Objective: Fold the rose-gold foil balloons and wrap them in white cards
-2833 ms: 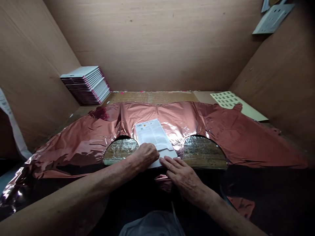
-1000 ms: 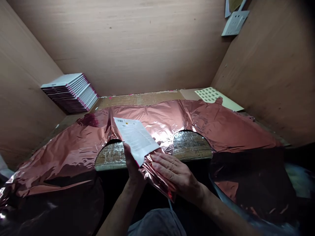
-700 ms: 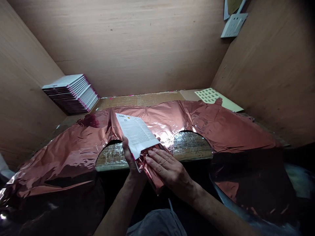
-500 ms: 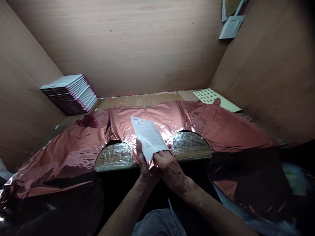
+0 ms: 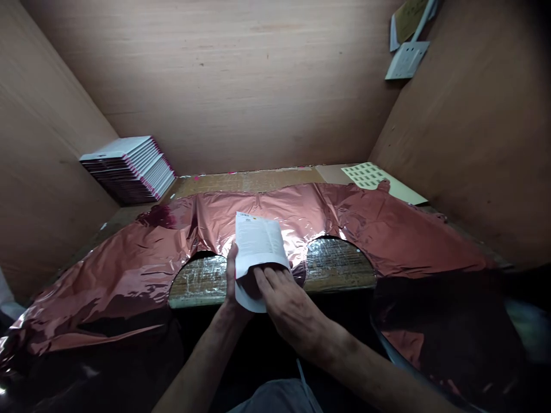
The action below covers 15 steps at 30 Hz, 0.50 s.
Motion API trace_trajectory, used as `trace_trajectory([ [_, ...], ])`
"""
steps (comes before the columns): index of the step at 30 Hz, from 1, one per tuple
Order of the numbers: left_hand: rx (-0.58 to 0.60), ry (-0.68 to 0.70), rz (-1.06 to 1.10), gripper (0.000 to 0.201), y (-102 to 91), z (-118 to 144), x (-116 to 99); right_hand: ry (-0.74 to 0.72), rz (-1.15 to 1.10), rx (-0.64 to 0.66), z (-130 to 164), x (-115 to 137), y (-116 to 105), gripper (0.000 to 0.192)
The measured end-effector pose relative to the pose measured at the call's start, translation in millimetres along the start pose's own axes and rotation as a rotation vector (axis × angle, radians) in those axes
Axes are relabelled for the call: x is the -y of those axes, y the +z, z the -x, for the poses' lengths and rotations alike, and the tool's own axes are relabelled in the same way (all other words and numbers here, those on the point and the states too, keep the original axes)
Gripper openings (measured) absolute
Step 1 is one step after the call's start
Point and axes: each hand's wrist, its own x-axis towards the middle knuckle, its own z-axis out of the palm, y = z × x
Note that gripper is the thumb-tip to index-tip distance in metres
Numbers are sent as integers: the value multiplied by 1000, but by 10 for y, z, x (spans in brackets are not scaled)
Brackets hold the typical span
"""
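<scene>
A white printed paper envelope [image 5: 259, 245] stands tilted above the near table edge, its open mouth facing me. My left hand [image 5: 232, 275] grips its left side from below. My right hand [image 5: 284, 298] has its fingers pushed into the mouth; what they hold inside is hidden. Under and around the envelope lies a large rose-gold foil balloon [image 5: 138, 258], spread flat over the table [image 5: 258, 179] and hanging over its near edge, with two rounded gaps showing the wooden top [image 5: 340, 267].
A stack of white and pink packets [image 5: 129, 168] leans in the back left corner. A sheet of small labels [image 5: 365, 174] lies at the back right. Wooden walls close in on three sides. A white card [image 5: 407, 59] hangs on the right wall.
The envelope was lifted off the foil and raised. The folded foil strip my right hand held at its mouth has gone inside, and the envelope now stands more upright with my fingers in it.
</scene>
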Motion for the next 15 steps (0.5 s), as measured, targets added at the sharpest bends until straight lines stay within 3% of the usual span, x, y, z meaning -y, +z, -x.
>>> trace_trajectory([
  [2,-88,-84,-236,72,-193,13,-151,-94,41,104,54,-68,15,45],
  [4,-196,-98,-695,59,-331,1,-304,-159,72,172,131,-178,53,41],
  [6,-350,82,-1196,48,-383,-69,-407,-237,41,193,203,-265,64,37],
  [8,-394,361,-1488,45,-363,-200,-400,-353,-76,179,226,-290,7,33],
  [10,-194,508,-1620,50,-324,-353,-260,-398,-236,151,153,-272,-118,26],
  [12,63,526,-1730,56,-304,-463,-30,-297,-280,81,-36,-263,-254,29],
  [15,173,541,-1876,57,-297,-454,303,-49,-86,-21,-432,-358,-281,43],
])
